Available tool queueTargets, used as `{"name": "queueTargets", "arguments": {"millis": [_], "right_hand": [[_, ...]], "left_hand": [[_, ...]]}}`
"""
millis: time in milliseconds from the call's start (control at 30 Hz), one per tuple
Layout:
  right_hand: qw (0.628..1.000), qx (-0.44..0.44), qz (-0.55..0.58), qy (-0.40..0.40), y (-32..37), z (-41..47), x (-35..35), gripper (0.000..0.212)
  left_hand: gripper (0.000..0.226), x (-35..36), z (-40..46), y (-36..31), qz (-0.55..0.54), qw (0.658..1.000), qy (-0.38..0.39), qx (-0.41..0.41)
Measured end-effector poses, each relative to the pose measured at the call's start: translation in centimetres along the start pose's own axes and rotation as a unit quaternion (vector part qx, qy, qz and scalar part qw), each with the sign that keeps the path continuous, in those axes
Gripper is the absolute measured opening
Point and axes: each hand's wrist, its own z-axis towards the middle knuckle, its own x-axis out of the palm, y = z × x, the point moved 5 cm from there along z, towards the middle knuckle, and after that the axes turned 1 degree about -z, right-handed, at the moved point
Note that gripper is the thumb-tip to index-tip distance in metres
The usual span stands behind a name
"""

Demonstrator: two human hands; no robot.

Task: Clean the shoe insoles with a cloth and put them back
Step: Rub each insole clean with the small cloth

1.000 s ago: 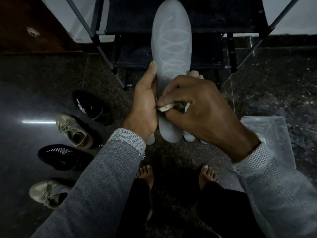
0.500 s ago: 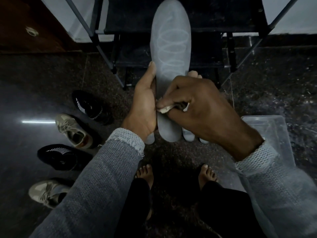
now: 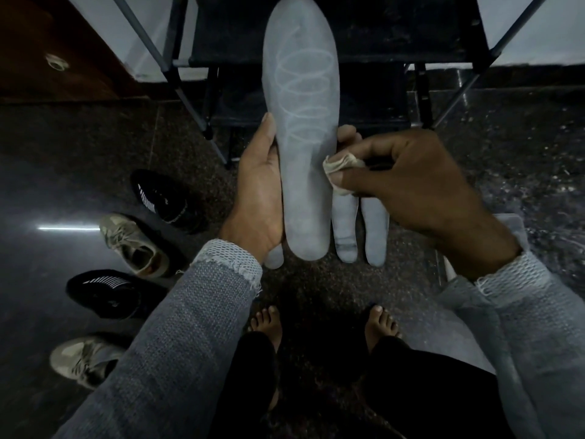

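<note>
- My left hand [image 3: 259,198] grips a grey insole [image 3: 302,128] upright in front of a dark shoe rack [image 3: 373,99], with the heels of more insoles [image 3: 346,226] showing behind it.
- My right hand [image 3: 411,185] pinches a small crumpled cloth [image 3: 340,166] against the front insole's right edge.
- Four shoes [image 3: 139,245] line the dark floor [image 3: 522,160] at my left.
</note>
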Motion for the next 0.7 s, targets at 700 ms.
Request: {"name": "queueTargets", "arguments": {"millis": [700], "right_hand": [[0.994,0.054,-0.018,0.089,-0.3,-0.5,1.7,0.013]], "left_hand": [[0.073,-0.4,-0.1,0.2,0.007,1.000,-0.007,-0.001]]}}
